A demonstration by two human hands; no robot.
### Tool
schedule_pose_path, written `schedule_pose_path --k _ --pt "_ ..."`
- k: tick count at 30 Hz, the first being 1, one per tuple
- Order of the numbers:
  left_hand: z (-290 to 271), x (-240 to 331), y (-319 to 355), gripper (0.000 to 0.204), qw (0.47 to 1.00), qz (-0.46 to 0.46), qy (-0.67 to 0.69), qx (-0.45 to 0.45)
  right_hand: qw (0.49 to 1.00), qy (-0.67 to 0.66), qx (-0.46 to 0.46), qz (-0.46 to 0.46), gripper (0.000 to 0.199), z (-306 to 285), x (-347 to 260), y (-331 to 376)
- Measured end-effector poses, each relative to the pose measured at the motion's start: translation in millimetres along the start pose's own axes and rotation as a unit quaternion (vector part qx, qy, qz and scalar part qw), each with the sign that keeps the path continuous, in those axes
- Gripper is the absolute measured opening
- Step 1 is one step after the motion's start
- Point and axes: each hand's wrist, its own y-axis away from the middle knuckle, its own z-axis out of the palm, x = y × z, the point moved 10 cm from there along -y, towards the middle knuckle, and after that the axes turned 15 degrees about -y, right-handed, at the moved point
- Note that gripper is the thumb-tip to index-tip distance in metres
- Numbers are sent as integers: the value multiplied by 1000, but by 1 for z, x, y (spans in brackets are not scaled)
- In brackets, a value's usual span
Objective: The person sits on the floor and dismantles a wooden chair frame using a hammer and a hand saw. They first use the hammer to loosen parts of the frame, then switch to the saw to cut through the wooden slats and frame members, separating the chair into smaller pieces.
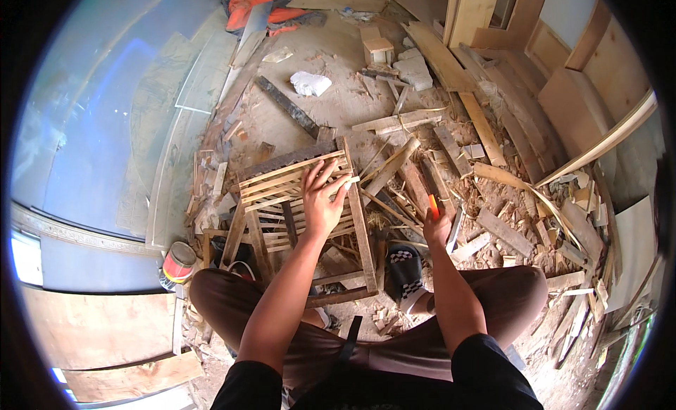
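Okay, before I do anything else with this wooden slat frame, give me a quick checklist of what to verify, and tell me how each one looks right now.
1. Left hand flat on the slatted wooden frame, steadying it: ok.
2. Right hand grips the orange tool: ok; what kind of tool, cannot tell.
3. Frame resting firmly between the knees: cannot tell, its base is hidden.
4. Floor around the feet free of debris: not ok, wood offcuts lie everywhere.
5. Foot protection: not ok, only an open checkered slipper.
6. Tin can apart from the frame: ok.

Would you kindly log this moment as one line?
left hand: flat on slatted wooden frame | right hand: holding orange pencil | floor: wood scraps
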Motion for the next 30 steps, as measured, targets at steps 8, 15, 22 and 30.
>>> schedule_pose_path --k 8,15,22,30 --pt "-5 5 -3 10 999 -31 5 32 904 -397 -80 -138 28 -85 -228 40" --pt "-16 4 -2 8 996 -44 18 76 913 -391 -63 -92 30 -98 -206 181" --pt "-17 -3 5 12 994 -44 18 95 945 -305 -109 -49 29 -78 -196 256" --pt "-13 -1 5 12 995 -49 15 84 937 -333 -100 -39 40 -75 -180 256"
